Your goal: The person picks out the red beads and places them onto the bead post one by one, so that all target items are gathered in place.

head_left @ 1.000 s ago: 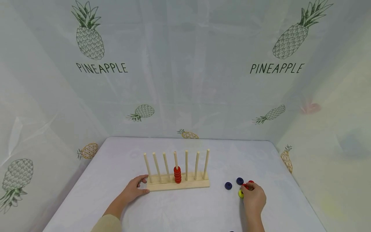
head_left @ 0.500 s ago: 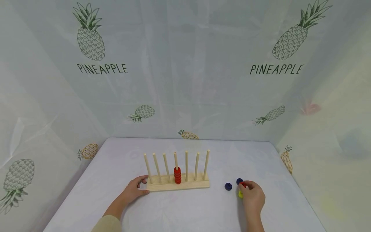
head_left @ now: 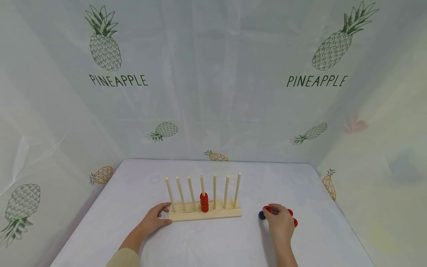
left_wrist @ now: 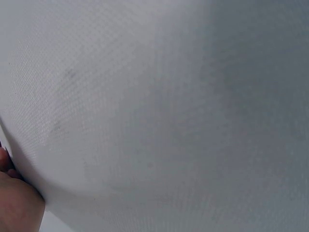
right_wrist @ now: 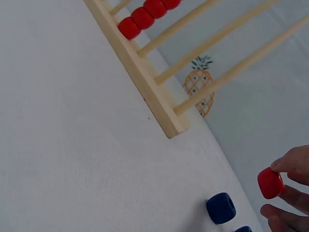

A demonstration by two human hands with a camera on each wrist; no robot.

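Note:
My left hand (head_left: 156,218) holds the left end of a wooden peg rack (head_left: 186,216), thumb at the front edge and fingers at the back. Several red beads (head_left: 204,203) are stacked on the rack's middle peg. My right hand (head_left: 281,222) pinches a red bead (right_wrist: 270,183) between thumb and fingers, above the table and right of the rack. Below that bead lies a blue bead (right_wrist: 221,208), with a second blue bead (right_wrist: 243,229) cut off by the right wrist view's lower edge. Only part of my left hand (left_wrist: 19,203) shows in the left wrist view.
Two more red beads (head_left: 290,212) show just right of my right hand. White cloth covers the table (head_left: 207,244). Behind it hangs a pale curtain (head_left: 213,92) printed with pineapples.
My right hand has picked up a red bead and moved left with it, over the blue beads. It now hides the yellow bead. My left hand stays on the rack.

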